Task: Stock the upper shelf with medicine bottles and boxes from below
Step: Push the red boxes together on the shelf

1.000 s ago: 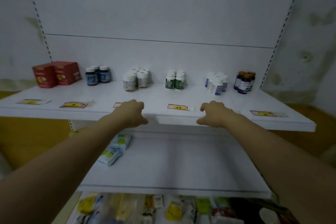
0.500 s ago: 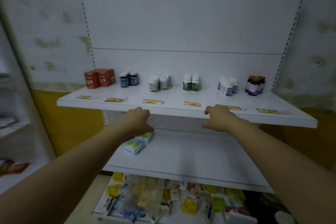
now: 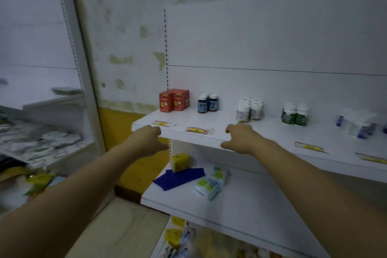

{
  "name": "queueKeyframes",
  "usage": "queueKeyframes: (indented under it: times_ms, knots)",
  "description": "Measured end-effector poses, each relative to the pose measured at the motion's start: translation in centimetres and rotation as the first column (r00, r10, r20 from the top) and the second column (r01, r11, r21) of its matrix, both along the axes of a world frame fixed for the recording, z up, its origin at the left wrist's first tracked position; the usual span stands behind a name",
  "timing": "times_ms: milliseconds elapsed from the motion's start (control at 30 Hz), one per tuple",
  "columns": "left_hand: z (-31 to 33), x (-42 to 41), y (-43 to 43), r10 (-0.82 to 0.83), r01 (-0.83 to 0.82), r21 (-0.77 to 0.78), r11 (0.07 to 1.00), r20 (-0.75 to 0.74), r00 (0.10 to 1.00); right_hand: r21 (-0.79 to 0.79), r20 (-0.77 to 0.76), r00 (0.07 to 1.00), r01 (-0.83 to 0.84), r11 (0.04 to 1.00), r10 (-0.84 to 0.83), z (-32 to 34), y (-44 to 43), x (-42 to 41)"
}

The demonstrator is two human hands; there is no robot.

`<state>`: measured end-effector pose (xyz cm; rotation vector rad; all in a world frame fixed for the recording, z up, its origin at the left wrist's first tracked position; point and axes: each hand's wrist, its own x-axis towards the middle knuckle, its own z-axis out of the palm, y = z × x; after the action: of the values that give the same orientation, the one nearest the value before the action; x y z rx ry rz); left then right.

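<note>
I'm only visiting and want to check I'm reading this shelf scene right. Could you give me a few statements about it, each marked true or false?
1. Two red boxes stand at the left end of the upper shelf. True.
2. The left hand holds a bottle. False: it holds nothing.
3. A yellow box sits on the lower shelf. True.
4. The green-labelled bottles lie on their sides. False: they stand upright.
5. The right hand holds nothing. True.
</note>
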<state>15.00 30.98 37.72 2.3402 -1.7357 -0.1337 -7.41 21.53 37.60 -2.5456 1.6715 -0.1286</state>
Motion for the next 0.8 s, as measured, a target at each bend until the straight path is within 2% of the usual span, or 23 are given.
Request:
queueKeyframes:
  times_ms: [300,667,800]
  knots:
    - [-0.2,15.1,-9.5,0.017,-0.020,-0.053,0.998,-0.053,0.998,0.008,0.037,0.999,-0.018,1.000,0.018,-0.1,-9.5,14.8]
    - [-3.9,22.8,-27.1,-0.022,0.013,-0.049,0.999,-0.173,0.985,0.025,0.015,1.000,0.020,0.999,-0.020,-2.1,-24.8,23.4]
    - [-5.2,25.1,-33.3,-0.065,0.068,0.007,0.998,-0.237,0.969,0.070,0.028,0.999,0.037,0.997,-0.039,-2.9,-29.4,25.8]
